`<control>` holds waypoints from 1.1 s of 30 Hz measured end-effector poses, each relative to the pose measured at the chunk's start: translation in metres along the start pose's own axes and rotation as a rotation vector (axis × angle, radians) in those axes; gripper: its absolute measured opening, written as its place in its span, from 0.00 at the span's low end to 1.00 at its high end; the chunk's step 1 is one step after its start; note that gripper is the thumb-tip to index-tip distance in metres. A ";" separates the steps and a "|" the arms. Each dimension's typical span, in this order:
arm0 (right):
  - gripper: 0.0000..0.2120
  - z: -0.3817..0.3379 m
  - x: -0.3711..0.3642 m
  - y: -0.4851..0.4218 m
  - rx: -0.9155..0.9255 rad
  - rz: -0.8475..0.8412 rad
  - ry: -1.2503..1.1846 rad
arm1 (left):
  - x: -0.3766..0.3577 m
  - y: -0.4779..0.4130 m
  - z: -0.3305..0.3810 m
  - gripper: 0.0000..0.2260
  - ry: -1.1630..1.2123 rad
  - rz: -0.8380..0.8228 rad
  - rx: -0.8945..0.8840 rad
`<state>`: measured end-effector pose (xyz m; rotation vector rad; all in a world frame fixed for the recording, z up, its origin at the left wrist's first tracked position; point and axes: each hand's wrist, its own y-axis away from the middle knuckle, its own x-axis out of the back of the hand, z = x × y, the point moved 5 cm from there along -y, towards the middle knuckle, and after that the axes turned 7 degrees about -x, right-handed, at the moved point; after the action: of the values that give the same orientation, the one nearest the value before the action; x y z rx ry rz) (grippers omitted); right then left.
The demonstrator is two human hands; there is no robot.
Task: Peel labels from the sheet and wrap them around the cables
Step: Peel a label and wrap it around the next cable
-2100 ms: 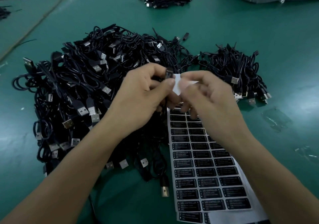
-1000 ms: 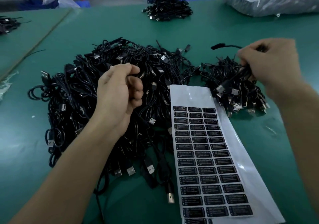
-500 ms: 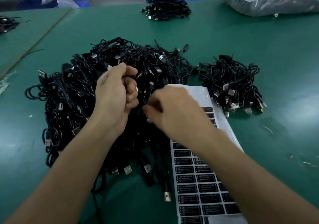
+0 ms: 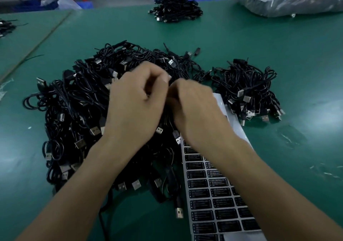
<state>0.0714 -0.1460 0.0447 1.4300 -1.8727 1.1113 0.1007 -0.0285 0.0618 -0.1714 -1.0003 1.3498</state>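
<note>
Over a green table (image 4: pixel 278 45), head view: the left hand (image 4: pixel 137 99) is seen with fingers curled, seemingly round a cable hidden in its grip. The right hand (image 4: pixel 193 107), blurred, is pressed against it, its hold not discernible. Both are held above the heap of black USB cables (image 4: pixel 78 101); the label sheet (image 4: pixel 209 194) is laid just beside it, under the right forearm. Cords are judged light, limp and easily snagged, best taken near a plug; labels, thin and tacky, by a corner.
</note>
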 end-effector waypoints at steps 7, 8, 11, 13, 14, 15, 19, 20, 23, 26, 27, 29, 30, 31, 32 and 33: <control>0.04 0.022 0.022 0.004 0.115 0.143 -0.213 | -0.014 0.008 0.002 0.15 -0.149 -0.332 -0.067; 0.04 0.023 0.024 0.004 0.124 0.172 -0.219 | -0.015 0.008 0.002 0.17 -0.198 -0.368 -0.099; 0.03 0.021 0.031 0.003 0.191 0.280 -0.205 | -0.014 0.006 0.000 0.17 -0.235 -0.358 -0.149; 0.03 0.018 0.034 0.003 0.236 0.320 -0.205 | -0.011 0.004 -0.002 0.14 -0.253 -0.297 -0.167; 0.03 0.015 0.036 0.004 0.258 0.339 -0.214 | -0.009 0.003 -0.003 0.13 -0.268 -0.267 -0.166; 0.03 0.013 0.038 0.006 0.284 0.363 -0.226 | -0.006 0.002 -0.005 0.13 -0.275 -0.240 -0.156; 0.04 0.012 0.054 0.012 0.350 0.500 -0.295 | 0.003 0.000 -0.007 0.12 -0.252 -0.127 -0.153; 0.04 0.016 0.059 0.013 0.336 0.538 -0.358 | 0.004 0.000 -0.001 0.12 -0.216 -0.088 -0.175; 0.09 0.034 0.066 0.014 0.245 0.554 -0.626 | 0.008 0.000 0.018 0.13 -0.128 0.018 -0.269; 0.08 0.048 0.057 0.014 0.142 0.418 -0.747 | 0.007 0.001 0.017 0.12 -0.242 0.000 -0.287; 0.07 0.052 0.051 0.013 0.105 0.363 -0.778 | 0.007 0.001 0.015 0.12 -0.296 -0.020 -0.267; 0.05 0.058 0.041 0.012 0.032 0.266 -0.830 | 0.007 0.001 0.016 0.15 -0.385 -0.047 -0.267; 0.03 0.061 0.038 0.012 -0.002 0.225 -0.871 | 0.008 0.001 0.019 0.17 -0.419 -0.056 -0.273; 0.01 0.063 0.034 0.011 -0.040 0.178 -0.940 | 0.008 0.000 0.022 0.20 -0.452 -0.073 -0.275; 0.03 0.067 0.031 0.011 -0.080 0.135 -1.014 | 0.008 0.000 0.023 0.23 -0.491 -0.105 -0.280; 0.05 0.070 0.028 0.011 -0.117 0.084 -1.085 | 0.007 0.001 0.024 0.25 -0.536 -0.157 -0.287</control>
<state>0.0569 -0.2187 0.0278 2.1149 -2.6288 0.1711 0.0831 -0.0330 0.0790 0.0613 -1.6240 1.1228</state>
